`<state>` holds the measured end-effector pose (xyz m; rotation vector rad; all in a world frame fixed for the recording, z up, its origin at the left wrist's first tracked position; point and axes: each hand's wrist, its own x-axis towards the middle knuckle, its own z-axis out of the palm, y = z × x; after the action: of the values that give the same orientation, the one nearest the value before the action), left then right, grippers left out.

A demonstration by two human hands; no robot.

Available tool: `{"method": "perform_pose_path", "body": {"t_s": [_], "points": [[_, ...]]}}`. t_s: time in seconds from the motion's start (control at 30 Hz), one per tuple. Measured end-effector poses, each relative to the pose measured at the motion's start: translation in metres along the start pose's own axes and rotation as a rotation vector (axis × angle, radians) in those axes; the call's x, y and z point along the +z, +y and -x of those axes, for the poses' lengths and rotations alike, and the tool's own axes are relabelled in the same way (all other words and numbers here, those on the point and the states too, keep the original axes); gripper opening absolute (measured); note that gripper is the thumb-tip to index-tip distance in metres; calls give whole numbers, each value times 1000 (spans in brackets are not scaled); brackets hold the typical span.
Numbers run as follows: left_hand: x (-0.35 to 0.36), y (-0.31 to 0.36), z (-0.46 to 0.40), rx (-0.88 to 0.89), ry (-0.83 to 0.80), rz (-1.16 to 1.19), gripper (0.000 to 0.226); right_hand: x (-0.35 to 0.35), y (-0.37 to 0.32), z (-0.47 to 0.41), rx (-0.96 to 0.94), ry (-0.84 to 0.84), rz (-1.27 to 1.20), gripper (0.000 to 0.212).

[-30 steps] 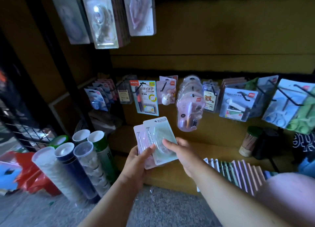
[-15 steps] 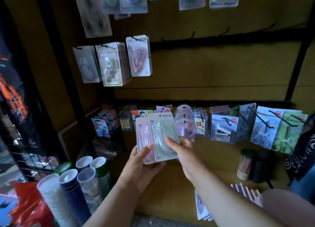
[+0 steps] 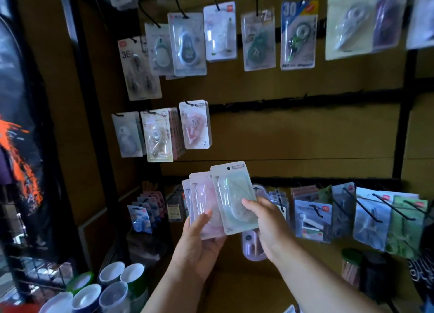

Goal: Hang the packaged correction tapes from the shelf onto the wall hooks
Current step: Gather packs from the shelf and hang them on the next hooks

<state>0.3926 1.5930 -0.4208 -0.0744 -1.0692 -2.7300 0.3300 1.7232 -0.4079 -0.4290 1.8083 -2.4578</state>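
Now right hand [image 3: 265, 221] pinches green pack [image 3: 234, 195] upright, hang hole [image 3: 228, 168] topmost, fanned off pink packs [image 3: 202, 207] gripped in left hand [image 3: 199, 242]; bare hook rail [image 3: 305, 100] lies up and right, right hand nearer.

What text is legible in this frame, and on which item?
"30": blue-topped package, top row.
"36": white card, upper left.
"12": pink-tape package, middle row, bottom corner.
"7": pink package gripped by the left hand.
"7": green package pinched by the right hand; a number starting "20" at its bottom edge.
Brand strips, red logos and all other print: too small or blurred to read.
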Motion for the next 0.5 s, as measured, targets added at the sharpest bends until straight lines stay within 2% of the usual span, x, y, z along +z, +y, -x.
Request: {"method": "perform_pose_path", "body": {"t_s": [0.13,0.33,0.5], "points": [[8,19,-13,45,68,34,68,13,-35,-31,-88,6,-31,7],[12,40,-24,76,87,88,66,43,-84,-72,-243,-9,-4,4],[10,48,-25,89,45,75,62,53,-94,-93,-244,37,77,12]]}}
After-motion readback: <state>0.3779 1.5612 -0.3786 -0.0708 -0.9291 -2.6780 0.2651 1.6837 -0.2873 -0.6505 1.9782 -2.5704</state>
